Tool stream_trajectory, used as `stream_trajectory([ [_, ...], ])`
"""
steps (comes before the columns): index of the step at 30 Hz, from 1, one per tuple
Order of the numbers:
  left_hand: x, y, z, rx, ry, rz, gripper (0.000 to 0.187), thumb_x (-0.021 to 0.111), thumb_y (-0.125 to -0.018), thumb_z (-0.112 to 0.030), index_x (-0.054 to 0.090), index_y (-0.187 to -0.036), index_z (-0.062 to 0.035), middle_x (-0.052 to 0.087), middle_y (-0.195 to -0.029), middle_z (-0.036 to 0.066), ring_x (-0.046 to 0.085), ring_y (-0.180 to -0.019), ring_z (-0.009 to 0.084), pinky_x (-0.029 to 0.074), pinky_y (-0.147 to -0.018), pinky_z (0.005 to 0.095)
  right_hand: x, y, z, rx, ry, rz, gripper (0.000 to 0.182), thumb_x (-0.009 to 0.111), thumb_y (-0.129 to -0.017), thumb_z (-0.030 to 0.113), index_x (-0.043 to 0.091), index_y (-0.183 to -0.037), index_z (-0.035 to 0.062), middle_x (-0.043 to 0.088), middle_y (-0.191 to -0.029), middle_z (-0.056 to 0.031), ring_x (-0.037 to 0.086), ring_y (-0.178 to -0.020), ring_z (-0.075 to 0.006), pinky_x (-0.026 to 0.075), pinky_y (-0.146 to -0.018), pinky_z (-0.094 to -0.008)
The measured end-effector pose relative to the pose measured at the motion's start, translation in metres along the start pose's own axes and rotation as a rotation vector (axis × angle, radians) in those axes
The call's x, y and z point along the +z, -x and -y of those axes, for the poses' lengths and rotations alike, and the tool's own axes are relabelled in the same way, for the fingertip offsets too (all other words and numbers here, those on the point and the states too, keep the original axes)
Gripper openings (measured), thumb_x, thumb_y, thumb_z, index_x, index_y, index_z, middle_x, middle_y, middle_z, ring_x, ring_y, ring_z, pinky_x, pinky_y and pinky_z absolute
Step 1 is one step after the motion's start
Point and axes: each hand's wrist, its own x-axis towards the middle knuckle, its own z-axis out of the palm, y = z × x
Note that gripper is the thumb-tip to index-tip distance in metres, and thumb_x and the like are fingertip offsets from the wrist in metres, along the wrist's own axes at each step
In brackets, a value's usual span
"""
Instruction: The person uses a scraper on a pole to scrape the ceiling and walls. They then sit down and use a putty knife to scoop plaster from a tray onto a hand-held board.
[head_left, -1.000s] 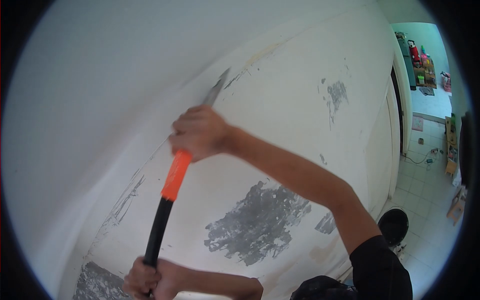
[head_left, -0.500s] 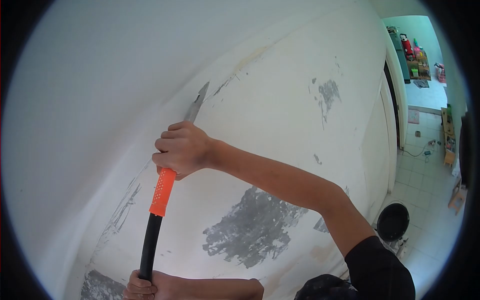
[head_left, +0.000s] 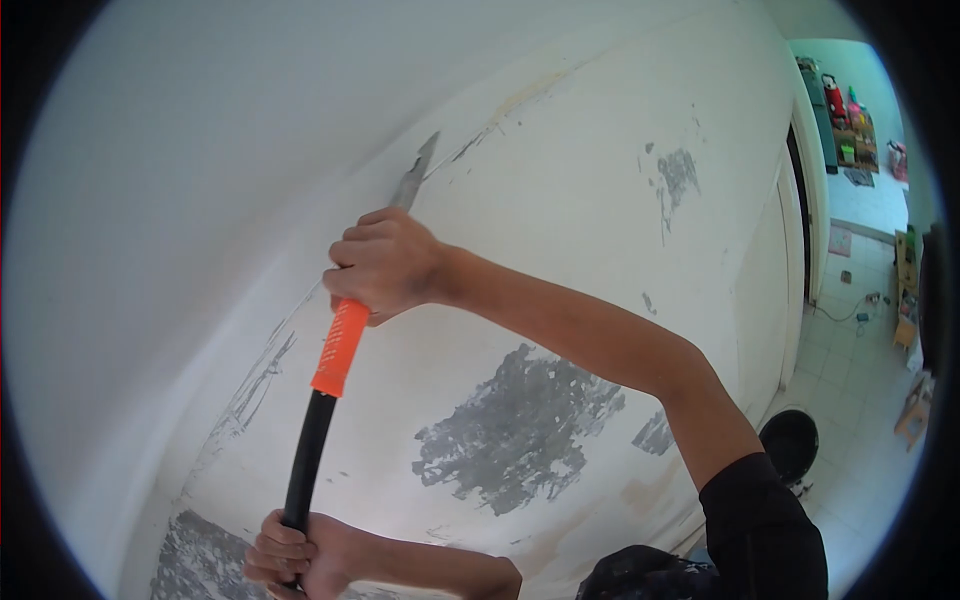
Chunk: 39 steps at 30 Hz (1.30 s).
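Both hands grip one long-handled scraper (head_left: 328, 365) with a bright orange sleeve, a black lower handle and a grey metal blade. My right hand (head_left: 385, 260) is closed around its upper part, just below the blade. Lower down, my left hand (head_left: 285, 552) wraps the black handle near the bottom edge of the view. The notched, pointed blade overlaps the white wall (head_left: 520, 250) beside a long crack-like line near a corner. Grey scraped patches mark the wall, a large one (head_left: 520, 430) below my right forearm.
A doorway (head_left: 800, 220) stands at the right, with a tiled floor (head_left: 840, 350) beyond it. On that floor are a black round tub (head_left: 790, 445), a cord and a small wooden stool (head_left: 913, 412). Shelved goods (head_left: 855, 130) show in the far room.
The scraper and both hands sit higher and slightly right in view, largely as the whole view shifts. The blade has slid a little up along the wall line. Both grips stay closed.
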Motion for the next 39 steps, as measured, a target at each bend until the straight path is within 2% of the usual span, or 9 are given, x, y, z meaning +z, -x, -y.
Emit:
stream_trajectory([
  [2, -0.010, -0.009, 0.005, -0.006, 0.053, -0.114, 0.029, 0.052, -0.069, -0.011, 0.025, -0.062, -0.0170, 0.017, -0.054, -0.003, 0.021, -0.044, 0.0119, 0.025, -0.050, 0.0275, 0.004, -0.002, 0.004, 0.030, 0.042, 0.122, 0.029, 0.081, -0.063, 0.023, 0.053, -0.060, 0.0159, 0.045, -0.059, 0.0022, 0.053, -0.053, -0.0164, 0.043, -0.050, -0.0311],
  [6, -0.017, -0.010, 0.009, -0.018, 0.114, -0.083, 0.029, 0.052, -0.069, -0.011, 0.025, -0.061, -0.0172, 0.016, -0.054, -0.003, 0.021, -0.044, 0.0120, 0.025, -0.051, 0.0281, 0.000, -0.002, 0.002, 0.018, 0.072, 0.146, 0.030, 0.081, -0.064, 0.024, 0.053, -0.059, 0.0158, 0.045, -0.059, 0.0023, 0.053, -0.053, -0.0160, 0.044, -0.051, -0.0310],
  [18, 0.030, 0.008, 0.035, -0.071, 0.082, -0.121, 0.028, 0.051, -0.067, -0.011, 0.025, -0.062, -0.0172, 0.017, -0.054, -0.002, 0.020, -0.043, 0.0124, 0.024, -0.050, 0.0280, -0.005, 0.002, -0.010, 0.019, 0.131, 0.182, 0.026, 0.080, -0.062, 0.026, 0.055, -0.061, 0.0162, 0.046, -0.060, 0.0006, 0.053, -0.052, -0.0166, 0.044, -0.049, -0.0320],
  [20, 0.031, 0.012, 0.040, -0.072, 0.083, -0.139, 0.027, 0.051, -0.067, -0.011, 0.025, -0.061, -0.0172, 0.017, -0.054, -0.002, 0.020, -0.043, 0.0124, 0.024, -0.050, 0.0280, -0.018, 0.009, -0.028, -0.009, 0.108, 0.058, 0.027, 0.079, -0.060, 0.026, 0.054, -0.060, 0.0162, 0.046, -0.060, 0.0008, 0.053, -0.052, -0.0166, 0.044, -0.049, -0.0324],
  [23, 0.025, 0.013, 0.042, -0.056, 0.041, -0.179, 0.026, 0.050, -0.067, -0.012, 0.025, -0.061, -0.0173, 0.019, -0.054, -0.001, 0.021, -0.043, 0.0125, 0.024, -0.049, 0.0281, -0.024, 0.013, -0.034, 0.024, 0.135, 0.106, 0.026, 0.077, -0.059, 0.025, 0.053, -0.061, 0.0160, 0.046, -0.061, 0.0006, 0.053, -0.052, -0.0182, 0.043, -0.048, -0.0332],
  [26, -0.014, -0.008, 0.028, 0.072, -0.053, -0.064, 0.026, 0.050, -0.067, -0.013, 0.025, -0.062, -0.0175, 0.019, -0.054, -0.001, 0.021, -0.043, 0.0126, 0.025, -0.050, 0.0278, -0.011, 0.011, -0.022, 0.040, 0.114, 0.178, 0.027, 0.075, -0.064, 0.025, 0.050, -0.061, 0.0156, 0.047, -0.062, 0.0004, 0.055, -0.056, -0.0207, 0.044, -0.050, -0.0350],
  [31, -0.010, 0.001, 0.026, 0.075, 0.028, -0.023, 0.026, 0.051, -0.071, -0.014, 0.027, -0.062, -0.0168, 0.020, -0.052, -0.002, 0.022, -0.041, 0.0113, 0.025, -0.047, 0.0273, -0.010, 0.010, -0.014, -0.021, 0.054, 0.039, 0.034, 0.080, -0.061, 0.026, 0.048, -0.058, 0.0153, 0.044, -0.060, 0.0017, 0.053, -0.055, -0.0167, 0.042, -0.050, -0.0310],
  [35, -0.003, 0.014, 0.021, 0.101, 0.054, 0.021, 0.027, 0.052, -0.075, -0.015, 0.028, -0.063, -0.0162, 0.020, -0.051, -0.003, 0.023, -0.039, 0.0100, 0.026, -0.044, 0.0268, -0.032, 0.022, -0.038, -0.003, 0.083, 0.072, 0.033, 0.080, -0.061, 0.025, 0.048, -0.059, 0.0151, 0.043, -0.059, 0.0016, 0.052, -0.053, -0.0166, 0.042, -0.049, -0.0313],
  [39, 0.006, 0.027, 0.018, 0.112, 0.107, 0.060, 0.028, 0.053, -0.079, -0.016, 0.030, -0.063, -0.0155, 0.021, -0.049, -0.004, 0.024, -0.037, 0.0087, 0.026, -0.041, 0.0262, -0.019, 0.012, -0.018, -0.052, 0.011, 0.040, 0.033, 0.080, -0.062, 0.023, 0.048, -0.060, 0.0150, 0.042, -0.059, 0.0014, 0.049, -0.051, -0.0165, 0.041, -0.048, -0.0310],
])
